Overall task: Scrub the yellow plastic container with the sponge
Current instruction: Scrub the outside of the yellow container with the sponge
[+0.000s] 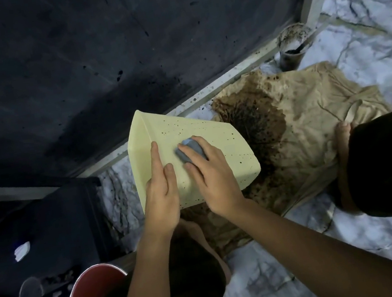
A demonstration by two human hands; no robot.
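Left hand (161, 193) braces yellow container (216, 150), long axis running away-right; right hand (210, 177) presses sponge (190, 149) on its speckled wall.

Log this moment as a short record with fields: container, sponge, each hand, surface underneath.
container: yellow plastic container, tipped, dark specks on its outer face
sponge: blue-grey sponge, pressed flat on that face
right hand: on the sponge
left hand: steadying the container, index finger stretched along it
underneath: beige cloth with a dark brown stain, on marble-patterned floor
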